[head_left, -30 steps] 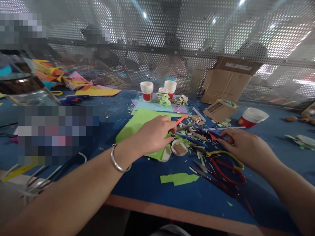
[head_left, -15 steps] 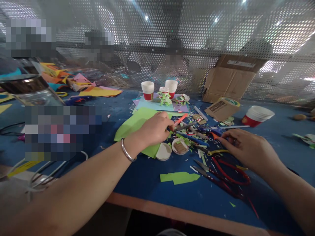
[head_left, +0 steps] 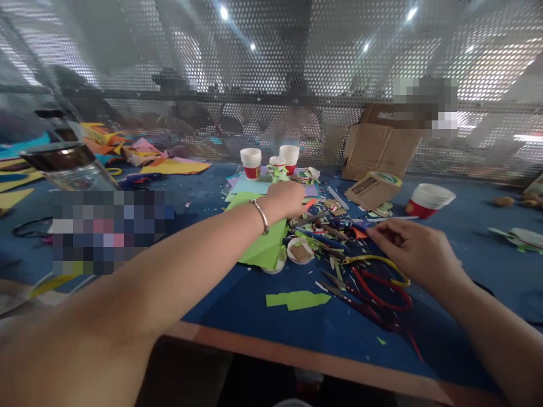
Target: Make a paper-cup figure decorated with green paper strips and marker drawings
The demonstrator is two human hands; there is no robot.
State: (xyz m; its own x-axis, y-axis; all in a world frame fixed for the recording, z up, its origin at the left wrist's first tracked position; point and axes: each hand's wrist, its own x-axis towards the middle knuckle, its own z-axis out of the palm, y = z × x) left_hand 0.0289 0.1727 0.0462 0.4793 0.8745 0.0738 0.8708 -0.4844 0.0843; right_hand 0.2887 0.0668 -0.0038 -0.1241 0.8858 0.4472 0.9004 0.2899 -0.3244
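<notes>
My left hand (head_left: 288, 199), a silver bangle (head_left: 261, 217) on its wrist, reaches out over a green paper sheet (head_left: 265, 249) to a heap of paper scraps (head_left: 326, 232). Its fingers are curled, and the tip of an orange stick (head_left: 311, 204) shows just past them. My right hand (head_left: 409, 249) rests on the blue table by the scraps. Thumb and fingers are pinched together, and what they hold is hidden. Red-handled scissors (head_left: 384, 297) and a yellow handle loop (head_left: 377, 260) lie just left of it.
Small paper cups (head_left: 250, 163) stand behind the scraps, with stacked cups (head_left: 428, 200) at the right. A cardboard box (head_left: 377, 150) leans on the perforated screen. A glass jar (head_left: 70, 164) and coloured papers (head_left: 169, 167) sit at the left. A cut green piece (head_left: 297, 298) lies near the table's wooden front edge (head_left: 297, 353).
My left hand has moved forward, away from me, over the green sheet, and less of the orange stick shows. My right hand has stayed by the scissors. The view has shifted slightly.
</notes>
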